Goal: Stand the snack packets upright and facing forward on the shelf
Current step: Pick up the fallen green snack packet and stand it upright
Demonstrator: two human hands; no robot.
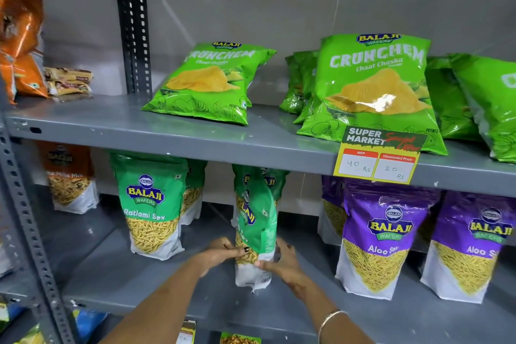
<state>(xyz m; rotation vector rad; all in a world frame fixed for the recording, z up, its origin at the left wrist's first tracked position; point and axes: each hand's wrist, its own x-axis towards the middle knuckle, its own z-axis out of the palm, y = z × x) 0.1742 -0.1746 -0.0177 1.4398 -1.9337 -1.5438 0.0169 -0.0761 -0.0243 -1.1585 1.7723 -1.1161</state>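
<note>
While both hands are gripping the low part of a green Ratlami Sev packet (pixel 255 220) on the middle shelf (pixel 173 296), the packet is standing upright but turned edge-on, so its printed front is angling off to the left instead of facing out. The left hand (pixel 223 253) is pinching the yellow window area and the right hand (pixel 282 260) is closing round the white base from the other side, a grip that suits twisting the pouch about its foot without tipping it. Its bottom seems to be sitting at the shelf's surface, though the crumpled base makes that hard to confirm. Just behind it another green packet (pixel 268 179) is standing, and to the left a Ratlami Sev pouch (pixel 152 204) is already facing forward, showing the intended pose. Purple Aloo Sev pouches (pixel 382 240) are standing squarely to the right. Above, Crunchem bags (pixel 371 86) are leaning back or lying rather than standing.
</note>
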